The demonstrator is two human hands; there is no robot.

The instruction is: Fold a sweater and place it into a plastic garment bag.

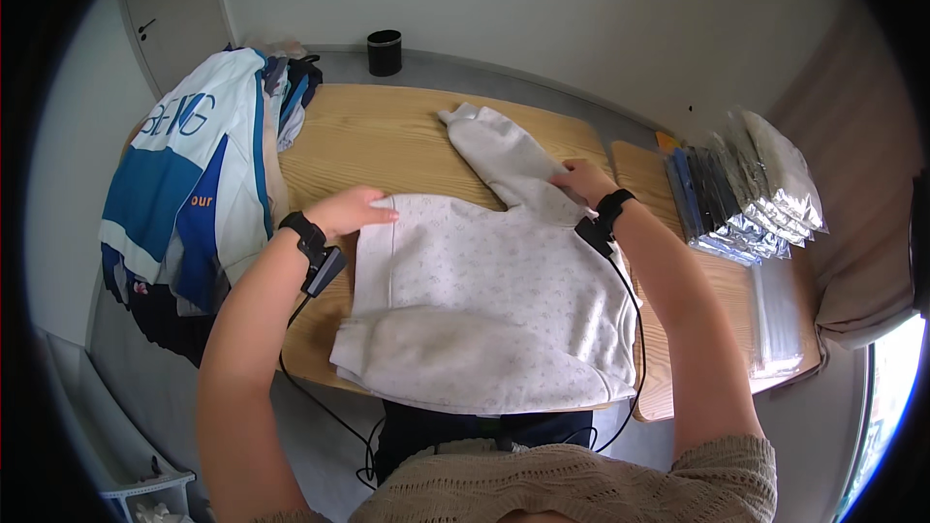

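Observation:
A pale sweatshirt [484, 252] with a small faint print lies sideways on the wooden table, its hem toward the left and its neck toward the right. The near sleeve [455, 353] is laid across the body along the table's front edge. Its far sleeve [499, 147] stretches away toward the back of the table. My left hand [351, 211] pinches the far corner of the hem, thumb and fingers closed on the cloth. At the top of the far sleeve, close to the shoulder, my right hand [585, 181] is closed on the fabric, its fingertips partly hidden.
A heap of clothes [194, 165] lies at the left end of the table [378, 126]. On the right stand several clear-bagged garments [741, 189], with flat plastic bags [778, 315] nearer me. A black bin [385, 53] is beyond the table. Cables hang from both wrist devices.

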